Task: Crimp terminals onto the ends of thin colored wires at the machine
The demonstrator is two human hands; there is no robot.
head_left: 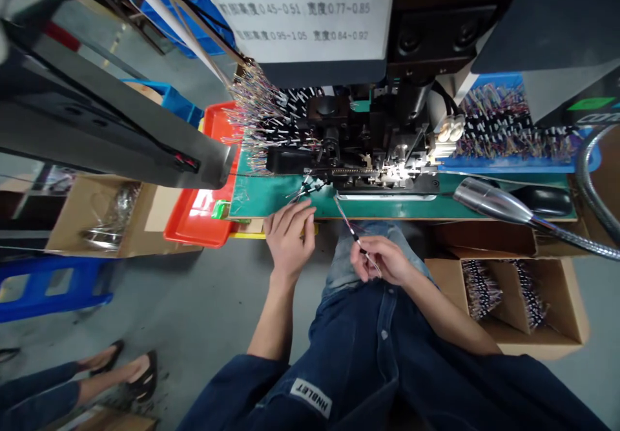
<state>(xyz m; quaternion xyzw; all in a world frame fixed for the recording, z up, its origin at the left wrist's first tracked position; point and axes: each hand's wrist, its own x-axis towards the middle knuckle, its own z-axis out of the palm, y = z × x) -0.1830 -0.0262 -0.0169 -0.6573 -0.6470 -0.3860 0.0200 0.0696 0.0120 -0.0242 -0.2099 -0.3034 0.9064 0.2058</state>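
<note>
My right hand [382, 260] is closed in a pinch on a short multi-wire cable [356, 237]. The cable has a black sleeve, thin coloured wires fan from its upper end, and loose ends show below my fingers. My left hand [290, 234] rests at the front edge of the green mat [264, 192], fingers stretched forward and thumb apart. Just beyond its fingertips lie a few similar cables [312, 185] with black and white sleeves. Behind them stands a crimping machine [382, 153], its working area brightly lit.
A large heap of cables [261, 108] sits left of the machine, above an orange tray [201, 218]. To the right are a blue bin [513, 166] of cables, a metal gooseneck lamp [494, 201] and a cardboard box [557, 327]. Another person's feet [140, 376] show at lower left.
</note>
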